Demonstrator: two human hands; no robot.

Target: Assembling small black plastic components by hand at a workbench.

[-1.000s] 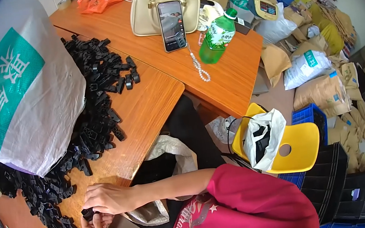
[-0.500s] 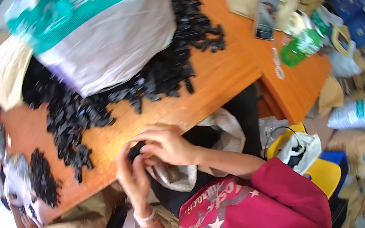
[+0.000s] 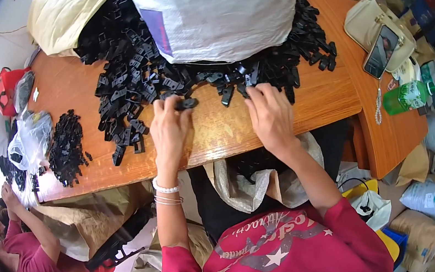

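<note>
A heap of small black plastic clips (image 3: 125, 90) spreads over the wooden table (image 3: 217, 133). On its near side, my left hand (image 3: 167, 134) has thumb and fingers closed round one black plastic clip (image 3: 186, 104). To the right, my right hand (image 3: 272, 120) reaches to the heap's front edge, fingers bent together at the black pieces there; its fingertips hide what they pinch, if anything. A large white and green woven sack (image 3: 218, 19) stands amid the heap. Across my lap lies an open pale sack (image 3: 236, 189) with dark contents.
At the left, small black parts (image 3: 66, 149) form another pile beside a clear plastic bag (image 3: 31, 137). A co-worker (image 3: 36, 248) sits there. A phone (image 3: 382, 50) leans on a cream handbag (image 3: 365, 20), near a green bottle (image 3: 404, 97). Packed bags (image 3: 427, 201) fill the right floor.
My hands were together over the table's near edge around something black. They have parted and moved forward to the heap. The whole view has also shifted and turned.
</note>
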